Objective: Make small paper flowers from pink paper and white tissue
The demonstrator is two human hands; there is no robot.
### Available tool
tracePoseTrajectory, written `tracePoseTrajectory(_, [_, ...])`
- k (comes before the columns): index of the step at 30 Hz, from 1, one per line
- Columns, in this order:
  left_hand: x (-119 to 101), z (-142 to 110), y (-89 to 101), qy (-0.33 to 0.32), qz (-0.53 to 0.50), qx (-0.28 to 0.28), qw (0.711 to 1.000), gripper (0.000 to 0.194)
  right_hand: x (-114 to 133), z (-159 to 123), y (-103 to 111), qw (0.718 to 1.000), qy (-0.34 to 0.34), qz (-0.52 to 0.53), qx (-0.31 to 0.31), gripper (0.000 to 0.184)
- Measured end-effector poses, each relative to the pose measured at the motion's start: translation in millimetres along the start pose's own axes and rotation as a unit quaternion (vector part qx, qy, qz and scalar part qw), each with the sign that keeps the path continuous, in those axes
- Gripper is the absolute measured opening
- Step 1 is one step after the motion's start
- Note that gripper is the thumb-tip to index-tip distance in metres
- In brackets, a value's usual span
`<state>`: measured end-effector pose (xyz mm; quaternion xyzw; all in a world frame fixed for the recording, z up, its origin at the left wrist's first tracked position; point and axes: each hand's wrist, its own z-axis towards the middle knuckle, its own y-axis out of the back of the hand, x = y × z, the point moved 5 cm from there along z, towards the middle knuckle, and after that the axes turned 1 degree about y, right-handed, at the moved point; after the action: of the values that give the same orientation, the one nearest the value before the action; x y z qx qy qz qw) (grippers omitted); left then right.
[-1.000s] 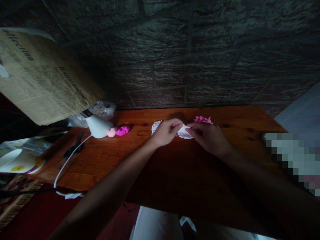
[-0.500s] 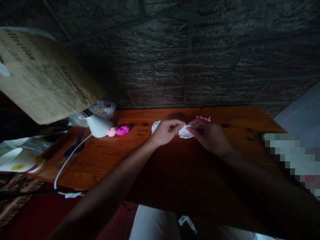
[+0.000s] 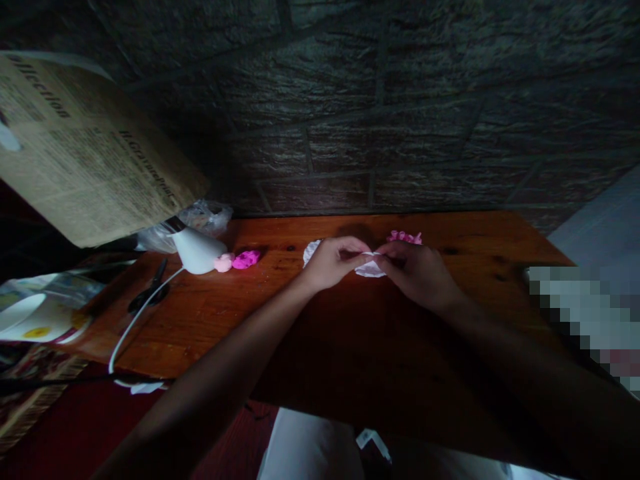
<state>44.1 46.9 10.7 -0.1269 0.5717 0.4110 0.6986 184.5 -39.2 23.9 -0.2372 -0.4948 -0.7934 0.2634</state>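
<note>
My left hand (image 3: 335,260) and my right hand (image 3: 413,267) meet over the wooden table, fingertips almost touching. Between them they pinch a crumpled pale pink piece (image 3: 370,268), thin and paper-like, its lower edge hanging below the fingers. Whether it is paper or cloth I cannot tell. Partly hidden behind my left hand lies a white ruffled piece (image 3: 311,251). Just past my right hand's fingers sits a pink ruffled piece (image 3: 405,237). Farther left, a bright magenta crumpled clump (image 3: 247,259) touches a light pink one (image 3: 224,262).
A lamp with a newsprint-patterned shade (image 3: 100,153) and white base (image 3: 195,250) stands at the left, its cord (image 3: 133,320) trailing over the table (image 3: 220,320). Black scissors (image 3: 150,290), a plastic bag (image 3: 210,217) and a paper cup (image 3: 40,320) are nearby. A brick-patterned wall (image 3: 340,133) rises behind.
My hands have stayed in nearly the same place, fingertips closer together. The pale pink piece now shows less of itself and looks flatter. More of the pink ruffled piece behind is visible.
</note>
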Motion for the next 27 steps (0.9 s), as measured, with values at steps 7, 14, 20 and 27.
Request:
tracePoseTrajectory(7, [3.9, 0.9, -0.1, 0.013, -0.006, 0.039, 0.999, 0.023, 1.4, -0.2, -0.5, 1.000, -0.007, 0.024, 0.002, 0.019])
tracePoseTrajectory(14, [0.0, -2.4, 1.1, -0.013, 0.057, 0.017, 0.998, 0.021, 3.4, -0.6, 0.6, 0.999, 0.012, 0.038, 0.003, 0.019])
tracePoseTrajectory(20, [-1.4, -2.4, 1.6, -0.014, 0.078, 0.022, 0.997, 0.019, 0.5, -1.1, -1.0, 0.997, 0.012, 0.070, 0.022, 0.021])
tracePoseTrajectory(27, [-5.6, -2.8, 3.6, -0.018, 0.119, 0.022, 0.993, 0.018, -0.8, -1.5, -7.8, 0.993, 0.020, 0.109, 0.034, 0.021])
